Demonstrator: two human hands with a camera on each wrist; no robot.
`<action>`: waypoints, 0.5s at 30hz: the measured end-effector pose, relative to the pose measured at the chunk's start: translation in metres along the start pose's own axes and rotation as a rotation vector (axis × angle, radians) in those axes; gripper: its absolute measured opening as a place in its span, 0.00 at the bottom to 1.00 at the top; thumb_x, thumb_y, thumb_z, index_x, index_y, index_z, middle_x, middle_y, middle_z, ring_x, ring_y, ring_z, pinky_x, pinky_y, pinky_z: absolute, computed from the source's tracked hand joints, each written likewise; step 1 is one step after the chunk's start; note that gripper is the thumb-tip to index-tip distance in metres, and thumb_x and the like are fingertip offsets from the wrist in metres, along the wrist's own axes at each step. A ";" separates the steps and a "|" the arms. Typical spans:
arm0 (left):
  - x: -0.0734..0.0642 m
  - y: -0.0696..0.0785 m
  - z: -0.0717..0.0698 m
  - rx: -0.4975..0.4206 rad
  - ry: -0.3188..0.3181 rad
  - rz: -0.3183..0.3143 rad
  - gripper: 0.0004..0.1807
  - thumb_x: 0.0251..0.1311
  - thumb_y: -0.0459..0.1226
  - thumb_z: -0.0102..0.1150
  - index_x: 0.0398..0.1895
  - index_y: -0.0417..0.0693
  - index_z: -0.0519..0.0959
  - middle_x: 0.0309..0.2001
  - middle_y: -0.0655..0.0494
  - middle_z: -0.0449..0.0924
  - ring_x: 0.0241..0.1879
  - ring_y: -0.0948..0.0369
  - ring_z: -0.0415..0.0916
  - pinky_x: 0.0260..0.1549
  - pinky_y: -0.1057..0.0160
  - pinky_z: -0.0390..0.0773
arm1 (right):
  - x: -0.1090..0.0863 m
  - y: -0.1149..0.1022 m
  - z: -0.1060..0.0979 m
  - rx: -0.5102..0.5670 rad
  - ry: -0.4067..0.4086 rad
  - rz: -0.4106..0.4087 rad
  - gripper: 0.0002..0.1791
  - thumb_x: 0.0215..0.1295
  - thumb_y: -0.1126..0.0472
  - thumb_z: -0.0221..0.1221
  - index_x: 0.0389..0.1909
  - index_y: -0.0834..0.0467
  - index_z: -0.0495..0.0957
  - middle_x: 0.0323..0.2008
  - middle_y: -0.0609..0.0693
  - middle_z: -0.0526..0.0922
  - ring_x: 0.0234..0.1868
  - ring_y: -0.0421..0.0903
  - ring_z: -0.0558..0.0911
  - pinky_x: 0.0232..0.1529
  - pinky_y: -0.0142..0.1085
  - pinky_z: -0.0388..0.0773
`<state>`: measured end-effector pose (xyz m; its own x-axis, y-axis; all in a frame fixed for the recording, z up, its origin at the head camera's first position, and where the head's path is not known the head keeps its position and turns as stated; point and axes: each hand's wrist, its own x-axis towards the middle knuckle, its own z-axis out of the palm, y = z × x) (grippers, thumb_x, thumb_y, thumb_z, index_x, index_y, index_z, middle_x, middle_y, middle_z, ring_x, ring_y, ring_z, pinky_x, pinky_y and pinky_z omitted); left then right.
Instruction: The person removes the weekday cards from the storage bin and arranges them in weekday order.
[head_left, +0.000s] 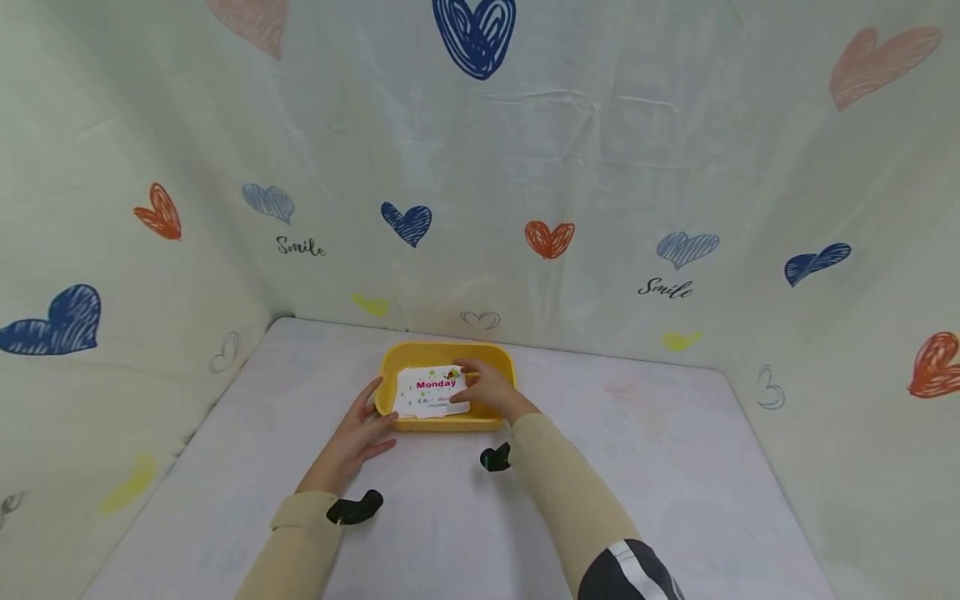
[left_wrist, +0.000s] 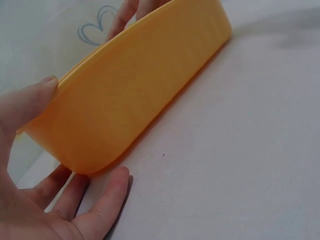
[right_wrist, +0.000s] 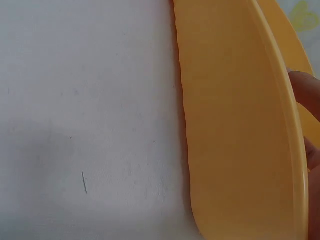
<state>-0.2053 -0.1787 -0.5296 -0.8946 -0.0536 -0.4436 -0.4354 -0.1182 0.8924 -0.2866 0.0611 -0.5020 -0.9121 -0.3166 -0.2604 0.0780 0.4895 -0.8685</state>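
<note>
A: Nearest first. What lies this side of the hands?

B: White tabletop (head_left: 435, 533), running up between the sleeves (head_left: 562, 483). Then the left hand (head_left: 352, 442), at the near left corner of the yellow tray (head_left: 450, 425). One digit over the rim, other fingers low at the base: it grips the corner top to bottom.

A: Why there?

B: My reading: bracing. Thin-walled tray, probably slides easily; a corner hold leaves the opening free for the other hand.

A: And the right hand (head_left: 487, 387)?

B: Reaches in over the tray, fingers bent at the right edge of the printed cards (head_left: 420, 398). Pinching or only touching, I cannot tell; the tray wall hides that contact in the right wrist view.

A: Cards exactly where?

B: Inside the tray, between the hands, "Monday" side up. Uneven margins suggest several layered.

A: Edges, room?

B: Tray walls ring the right fingers, so lifting upward looks freest. Tabletop stretches wide right of the right hand, less left of the left. Beyond both hands, the back edge sits just past the tray, then heart-printed cloth (head_left: 480, 158).
</note>
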 end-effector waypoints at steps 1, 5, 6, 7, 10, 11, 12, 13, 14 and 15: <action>0.000 0.000 0.000 -0.003 -0.004 0.003 0.45 0.64 0.32 0.60 0.76 0.73 0.50 0.72 0.40 0.48 0.63 0.41 0.63 0.49 0.44 0.78 | 0.001 0.000 0.000 -0.014 -0.004 0.007 0.36 0.54 0.62 0.72 0.66 0.47 0.71 0.63 0.54 0.70 0.61 0.56 0.70 0.62 0.48 0.71; -0.001 0.000 0.000 -0.021 -0.020 0.012 0.45 0.64 0.32 0.60 0.77 0.72 0.50 0.72 0.40 0.48 0.63 0.40 0.62 0.50 0.43 0.77 | 0.005 0.002 -0.001 -0.067 -0.021 0.037 0.40 0.52 0.62 0.73 0.67 0.46 0.70 0.65 0.56 0.68 0.62 0.56 0.68 0.65 0.50 0.66; -0.001 0.000 0.001 -0.025 -0.020 0.011 0.45 0.64 0.32 0.61 0.76 0.72 0.51 0.72 0.40 0.49 0.63 0.41 0.62 0.50 0.43 0.77 | 0.006 0.003 -0.001 -0.077 -0.029 0.040 0.40 0.51 0.62 0.73 0.67 0.46 0.70 0.66 0.56 0.66 0.62 0.56 0.68 0.66 0.50 0.65; -0.002 0.000 0.001 -0.025 -0.020 0.012 0.45 0.64 0.32 0.61 0.76 0.72 0.51 0.72 0.40 0.49 0.63 0.41 0.62 0.50 0.42 0.77 | 0.007 0.004 -0.001 -0.091 -0.036 0.042 0.41 0.51 0.62 0.74 0.67 0.46 0.70 0.66 0.56 0.65 0.62 0.56 0.67 0.66 0.50 0.64; -0.003 0.000 0.001 -0.017 -0.018 0.019 0.45 0.63 0.33 0.61 0.77 0.72 0.50 0.72 0.39 0.49 0.63 0.40 0.62 0.50 0.42 0.77 | 0.011 0.006 0.000 -0.114 -0.060 0.054 0.41 0.51 0.61 0.74 0.68 0.45 0.70 0.66 0.56 0.62 0.61 0.55 0.67 0.66 0.50 0.63; -0.003 -0.001 0.000 -0.012 -0.018 0.023 0.45 0.63 0.33 0.61 0.77 0.71 0.50 0.72 0.39 0.49 0.63 0.40 0.63 0.50 0.42 0.77 | 0.013 0.006 0.000 -0.120 -0.070 0.057 0.41 0.51 0.61 0.74 0.68 0.44 0.70 0.66 0.57 0.62 0.60 0.55 0.67 0.66 0.50 0.62; -0.004 -0.001 -0.001 -0.013 -0.016 0.022 0.45 0.63 0.33 0.61 0.77 0.72 0.50 0.72 0.39 0.49 0.62 0.40 0.63 0.50 0.43 0.77 | 0.014 0.007 0.001 -0.129 -0.081 0.058 0.41 0.51 0.61 0.74 0.68 0.44 0.69 0.65 0.57 0.61 0.60 0.55 0.66 0.66 0.51 0.61; -0.004 -0.001 -0.001 -0.011 -0.017 0.024 0.45 0.63 0.33 0.61 0.77 0.72 0.50 0.71 0.39 0.49 0.62 0.40 0.63 0.50 0.43 0.78 | 0.016 0.007 0.000 -0.133 -0.085 0.059 0.41 0.51 0.60 0.74 0.68 0.44 0.69 0.65 0.57 0.61 0.60 0.55 0.66 0.66 0.52 0.60; -0.003 -0.001 0.000 -0.012 -0.018 0.025 0.45 0.64 0.32 0.61 0.77 0.71 0.50 0.71 0.39 0.49 0.62 0.41 0.64 0.49 0.43 0.78 | 0.018 0.008 -0.001 -0.138 -0.089 0.061 0.41 0.51 0.60 0.74 0.68 0.43 0.69 0.65 0.57 0.61 0.60 0.55 0.65 0.67 0.53 0.59; -0.003 0.000 0.000 -0.012 -0.021 0.025 0.45 0.64 0.32 0.60 0.77 0.71 0.50 0.71 0.39 0.50 0.62 0.41 0.64 0.49 0.44 0.78 | 0.019 0.009 -0.002 -0.142 -0.092 0.063 0.42 0.51 0.60 0.74 0.68 0.43 0.69 0.65 0.57 0.61 0.60 0.55 0.64 0.67 0.54 0.57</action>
<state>-0.2029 -0.1786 -0.5288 -0.9073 -0.0358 -0.4189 -0.4114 -0.1291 0.9023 -0.3041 0.0606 -0.5137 -0.8659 -0.3519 -0.3554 0.0701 0.6183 -0.7828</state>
